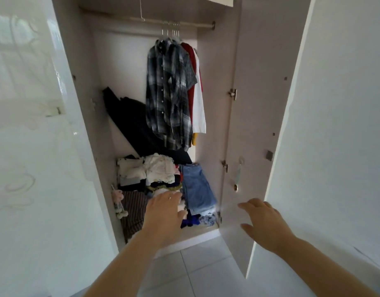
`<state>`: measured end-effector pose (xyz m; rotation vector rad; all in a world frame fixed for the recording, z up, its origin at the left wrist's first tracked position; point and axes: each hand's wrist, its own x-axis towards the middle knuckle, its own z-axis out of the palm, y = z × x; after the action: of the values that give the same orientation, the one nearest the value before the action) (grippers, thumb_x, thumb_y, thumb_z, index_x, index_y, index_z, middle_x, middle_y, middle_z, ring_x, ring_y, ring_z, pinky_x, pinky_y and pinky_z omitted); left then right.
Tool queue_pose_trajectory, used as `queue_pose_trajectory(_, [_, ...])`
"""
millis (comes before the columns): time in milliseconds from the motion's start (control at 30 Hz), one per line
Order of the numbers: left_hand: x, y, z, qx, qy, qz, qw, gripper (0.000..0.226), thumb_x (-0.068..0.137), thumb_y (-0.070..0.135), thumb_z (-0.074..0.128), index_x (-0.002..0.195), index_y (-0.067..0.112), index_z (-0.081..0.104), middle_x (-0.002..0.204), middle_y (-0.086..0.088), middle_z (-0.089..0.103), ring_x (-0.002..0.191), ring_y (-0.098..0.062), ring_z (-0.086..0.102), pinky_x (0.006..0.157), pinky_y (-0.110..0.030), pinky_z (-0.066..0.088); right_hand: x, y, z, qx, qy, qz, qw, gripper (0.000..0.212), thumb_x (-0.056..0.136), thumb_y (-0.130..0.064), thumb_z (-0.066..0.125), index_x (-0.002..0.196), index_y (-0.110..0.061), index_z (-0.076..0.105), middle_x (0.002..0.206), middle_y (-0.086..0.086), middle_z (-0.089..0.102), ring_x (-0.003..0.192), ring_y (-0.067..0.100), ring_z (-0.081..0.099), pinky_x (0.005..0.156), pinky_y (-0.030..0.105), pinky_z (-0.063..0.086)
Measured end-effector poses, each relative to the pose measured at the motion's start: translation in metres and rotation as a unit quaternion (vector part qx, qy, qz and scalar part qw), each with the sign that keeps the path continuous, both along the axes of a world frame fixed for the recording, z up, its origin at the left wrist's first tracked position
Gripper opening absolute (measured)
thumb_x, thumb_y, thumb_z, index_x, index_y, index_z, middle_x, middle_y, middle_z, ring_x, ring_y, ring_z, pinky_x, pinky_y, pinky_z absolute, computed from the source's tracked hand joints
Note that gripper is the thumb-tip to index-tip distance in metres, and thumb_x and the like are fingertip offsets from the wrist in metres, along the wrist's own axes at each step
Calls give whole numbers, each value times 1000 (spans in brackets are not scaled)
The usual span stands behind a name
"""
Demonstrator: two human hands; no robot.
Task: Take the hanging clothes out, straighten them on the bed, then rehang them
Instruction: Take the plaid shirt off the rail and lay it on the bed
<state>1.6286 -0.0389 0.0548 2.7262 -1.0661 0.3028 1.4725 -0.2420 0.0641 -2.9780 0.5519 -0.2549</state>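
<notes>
With left hand (163, 213) and right hand (266, 224) spread empty, I am aiming to lift the plaid shirt (167, 93) by its hanger (163, 33).

No text, label, brand, number or sign can be read anywhere.

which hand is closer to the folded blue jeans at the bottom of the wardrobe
Left. The left hand reaches in just left of the folded blue jeans, fingertips almost at their edge. The right hand is off to their right, in front of the open door.
</notes>
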Motion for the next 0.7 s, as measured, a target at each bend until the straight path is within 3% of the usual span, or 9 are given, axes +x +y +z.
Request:
queue_pose_trajectory(400, [210,-79,57,-70,-38,35,996,48,94,33,45,139,21,35,135,0,44,122,-20,42,103,-34,33,254,-69,47,-34,-40,87,995,52,91,-30,52,140,-28,35,138,-2,40,125,20,38,105,32,32])
queue_pose_trajectory(700, [365,-136,100,-110,-75,53,990,54,94,41,45,142,23,31,139,3,41,126,-15,38,106,-31,29,423,-118,106,-62,-106,157,980,56,91,-28,53,143,-26,33,139,-1,38,124,19,38,102,25,32])
